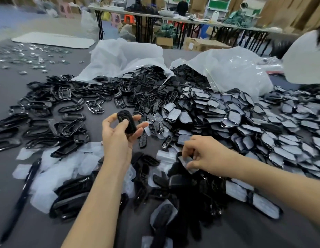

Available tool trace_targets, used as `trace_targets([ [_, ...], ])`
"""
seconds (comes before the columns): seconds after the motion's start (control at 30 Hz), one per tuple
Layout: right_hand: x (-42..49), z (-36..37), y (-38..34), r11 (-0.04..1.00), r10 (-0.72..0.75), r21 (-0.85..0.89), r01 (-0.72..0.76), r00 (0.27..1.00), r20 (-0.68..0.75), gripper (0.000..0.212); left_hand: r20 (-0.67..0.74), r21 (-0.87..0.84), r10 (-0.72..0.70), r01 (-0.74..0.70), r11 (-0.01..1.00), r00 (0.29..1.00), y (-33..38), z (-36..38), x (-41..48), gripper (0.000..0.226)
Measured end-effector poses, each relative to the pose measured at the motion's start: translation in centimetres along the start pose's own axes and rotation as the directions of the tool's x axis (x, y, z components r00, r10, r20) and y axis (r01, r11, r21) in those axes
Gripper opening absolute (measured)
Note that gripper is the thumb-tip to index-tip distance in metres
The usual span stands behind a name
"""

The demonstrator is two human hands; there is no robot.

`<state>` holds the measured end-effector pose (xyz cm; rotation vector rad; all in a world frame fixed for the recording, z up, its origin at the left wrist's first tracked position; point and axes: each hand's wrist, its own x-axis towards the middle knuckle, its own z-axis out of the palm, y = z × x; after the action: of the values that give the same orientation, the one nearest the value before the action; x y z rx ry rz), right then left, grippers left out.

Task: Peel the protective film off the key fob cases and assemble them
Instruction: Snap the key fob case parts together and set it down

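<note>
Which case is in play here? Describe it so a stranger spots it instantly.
Two white bags spill black parts over the grey table. In front of them the left hand is raised. The key fob case it grips is bulky, all black, held clear of the piles.

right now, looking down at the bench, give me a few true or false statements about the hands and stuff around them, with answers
1. The left hand holds a black key fob case. True.
2. The right hand lies flat and empty. False: it pinches a film-covered part.
3. Two white plastic bags lie open beyond the hands. True.
4. A pen lies right of the right arm. False: the pen lies left of the left arm.
</note>
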<state>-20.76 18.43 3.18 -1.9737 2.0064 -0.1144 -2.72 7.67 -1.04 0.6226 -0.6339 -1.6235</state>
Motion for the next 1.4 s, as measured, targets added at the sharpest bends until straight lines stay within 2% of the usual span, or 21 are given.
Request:
trace_targets([
  [0.1, -0.1, 0.3, 0.1, 0.985, 0.076, 0.153, -0.075, 0.997, 0.001, 0.018, 0.02, -0.045, -0.043, 0.044, 0.998, 0.999, -0.2, 0.4, -0.5, 0.018],
  [0.23, -0.4, 0.5, 0.3, 0.935, 0.143, 0.323, -0.149, 0.989, 0.041, 0.02, 0.139, 0.045, -0.102, 0.097, 0.994, 0.985, -1.5, 1.9, -2.1, 0.016],
  [0.33, -0.8, 1.3, 0.3, 0.952, 0.14, 0.279, -0.123, 0.989, -0.042, 0.017, 0.257, 0.15, -0.141, 0.105, 0.983, 0.956, -2.7, 2.8, -3.4, 0.02],
  [0.43, -1.1, 1.8, 0.2, 0.978, 0.109, 0.189, -0.085, 0.986, -0.125, 0.016, 0.304, 0.219, -0.141, 0.075, 0.973, 0.942, -3.5, 3.1, -4.0, 0.023],
  [0.5, -1.2, 1.9, 0.3, 0.98, 0.099, 0.187, -0.071, 0.984, -0.148, 0.015, 0.279, 0.221, -0.105, 0.043, 0.974, 0.954, -3.5, 3.0, -3.8, 0.021],
  [0.6, -1.6, 2.3, 0.5, 0.987, 0.061, 0.156, -0.031, 0.98, -0.19, 0.014, 0.164, 0.215, 0.011, -0.047, 0.975, 0.986, -2.7, 2.3, -2.8, 0.021],
  [0.67, -2.0, 2.7, 0.4, 0.99, 0.05, 0.142, -0.01, 0.958, -0.282, 0.012, 0.089, 0.267, 0.096, -0.116, 0.957, 0.991, -2.2, 1.7, -2.2, 0.026],
  [0.77, -1.6, 2.8, -0.2, 0.981, 0.0, 0.171, 0.086, 0.892, -0.452, 0.007, 0.013, 0.316, 0.148, -0.145, 0.937, 0.989, -2.0, 1.1, -1.9, 0.029],
  [0.83, -0.4, 2.4, -1.1, 0.981, -0.054, 0.143, 0.13, 0.894, -0.444, 0.009, 0.017, 0.352, 0.159, -0.155, 0.923, 0.987, -2.2, 0.9, -2.2, 0.025],
  [0.93, 1.9, 2.6, -3.0, 0.994, -0.108, 0.01, 0.112, 0.972, -0.211, 0.023, 0.076, 0.412, 0.189, -0.204, 0.888, 0.979, -2.4, 1.0, -2.4, 0.023],
  [1.0, 2.6, 3.5, -3.8, 0.993, -0.108, -0.058, 0.1, 0.983, -0.152, 0.024, 0.114, 0.457, 0.203, -0.233, 0.859, 0.973, -2.4, 1.0, -2.5, 0.023],
  [1.13, 2.4, 4.0, -4.0, 0.995, -0.1, -0.033, 0.095, 0.965, -0.242, 0.014, 0.163, 0.512, 0.218, -0.271, 0.815, 0.962, -2.7, 1.2, -2.8, 0.024],
  [1.3, 2.0, 3.9, -3.7, 0.991, -0.05, 0.108, 0.082, 0.96, -0.274, 0.023, 0.198, 0.568, 0.27, -0.335, 0.752, 0.942, -3.2, 1.2, -3.0, 0.03],
  [1.4, 1.7, 3.4, -3.7, 0.967, 0.006, 0.235, 0.095, 0.918, -0.396, 0.021, 0.197, 0.58, 0.294, -0.353, 0.734, 0.935, -3.4, 1.2, -2.9, 0.026],
])
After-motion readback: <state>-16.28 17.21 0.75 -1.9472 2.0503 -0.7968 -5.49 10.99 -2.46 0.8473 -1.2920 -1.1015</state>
